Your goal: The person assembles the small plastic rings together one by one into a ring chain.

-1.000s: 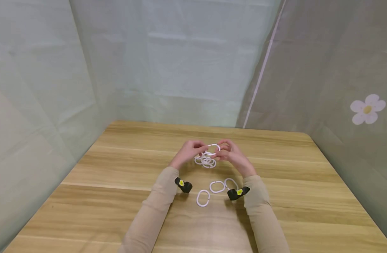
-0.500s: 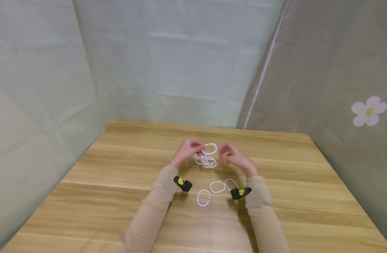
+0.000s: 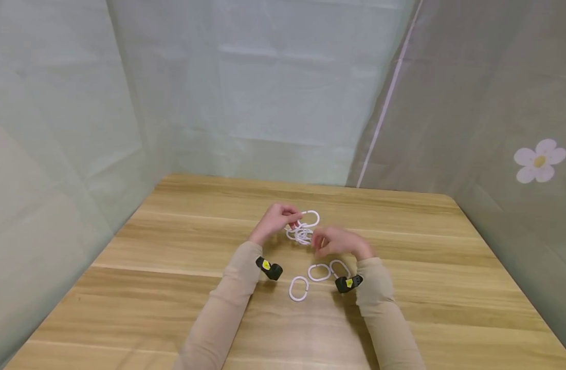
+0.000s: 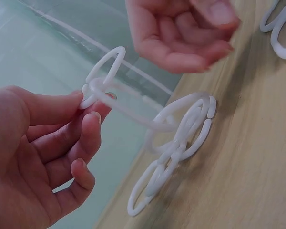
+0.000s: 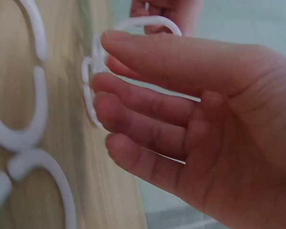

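Observation:
My left hand (image 3: 274,222) pinches a white C-shaped plastic shower curtain ring (image 3: 318,218) between thumb and fingers, above the wooden table. A second ring (image 4: 128,109) passes through it in the left wrist view and leads down to a tangled bunch of linked rings (image 4: 181,133). The bunch touches the tabletop. My right hand (image 3: 338,241) hovers just right of that bunch with fingers loosely bent. In the right wrist view nothing sits between its thumb and fingers.
Nearer my body lie three loose rings: a left one (image 3: 298,300), a middle one (image 3: 318,281) and a right one (image 3: 339,261) beside the right wrist camera (image 3: 348,283). Hanging cloth (image 3: 264,103) encloses the table (image 3: 148,288) at the back and sides.
My right hand has let go of the raised ring, drawn back to the right, then come down beside the bunch. The left hand keeps its pinch almost in place.

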A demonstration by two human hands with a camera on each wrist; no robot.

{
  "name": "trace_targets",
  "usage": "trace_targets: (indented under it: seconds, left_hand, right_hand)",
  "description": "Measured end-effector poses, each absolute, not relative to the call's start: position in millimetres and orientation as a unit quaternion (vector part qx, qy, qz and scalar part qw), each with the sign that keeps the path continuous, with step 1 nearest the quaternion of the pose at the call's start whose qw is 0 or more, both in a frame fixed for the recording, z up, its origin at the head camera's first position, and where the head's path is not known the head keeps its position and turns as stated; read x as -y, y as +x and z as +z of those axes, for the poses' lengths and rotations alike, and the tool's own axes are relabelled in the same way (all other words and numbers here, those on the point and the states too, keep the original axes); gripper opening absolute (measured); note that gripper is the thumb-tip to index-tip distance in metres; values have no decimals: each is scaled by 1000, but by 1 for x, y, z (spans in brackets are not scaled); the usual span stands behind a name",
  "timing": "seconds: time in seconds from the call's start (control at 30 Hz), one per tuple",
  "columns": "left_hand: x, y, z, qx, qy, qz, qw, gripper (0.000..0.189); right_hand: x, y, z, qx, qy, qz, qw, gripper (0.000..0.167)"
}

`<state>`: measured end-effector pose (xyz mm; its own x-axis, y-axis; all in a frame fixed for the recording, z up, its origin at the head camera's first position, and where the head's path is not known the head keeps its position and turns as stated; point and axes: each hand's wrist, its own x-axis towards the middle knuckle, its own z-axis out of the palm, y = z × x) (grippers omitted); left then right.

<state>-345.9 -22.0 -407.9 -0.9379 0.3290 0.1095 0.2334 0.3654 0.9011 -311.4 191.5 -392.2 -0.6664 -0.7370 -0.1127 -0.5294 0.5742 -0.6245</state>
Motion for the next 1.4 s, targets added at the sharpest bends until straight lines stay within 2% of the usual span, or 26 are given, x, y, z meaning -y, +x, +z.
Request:
trace_targets:
  seconds: [0.2,0.37,0.53,0.67,1.03,1.27,1.4]
  left_hand:
    - [22,-348,-407,-821,165,545,46,25]
    - [23,-348,-405,-821,161,545,44,25]
    - [24,-348,-405,-821,167,545,43,26]
    - [24,-349,-406,-824,167,540,39,26]
    - [26,-349,-408,-826,178,534,36,25]
    - [27,-349,-409,-826,184,532,31,25]
    - [28,-349,-410,-826,185,532,27,23]
  right_hand:
    - [-172,-304,-390,-844,-415,-244,235,24]
    - [-150,-296,-392,-847,-441,-204,215,21]
    - [-137,-293,-401,-848,-440,-176,237,19]
    - [-132,-292,-406,-851,-437,-161,241,17]
    - [-130,-290,-404,-849,-468,-124,211,8]
    - [-143,-295,-401,-834,-476,-207,187,4]
    - [-153,-299,-397,-819,-440,-296,220,4]
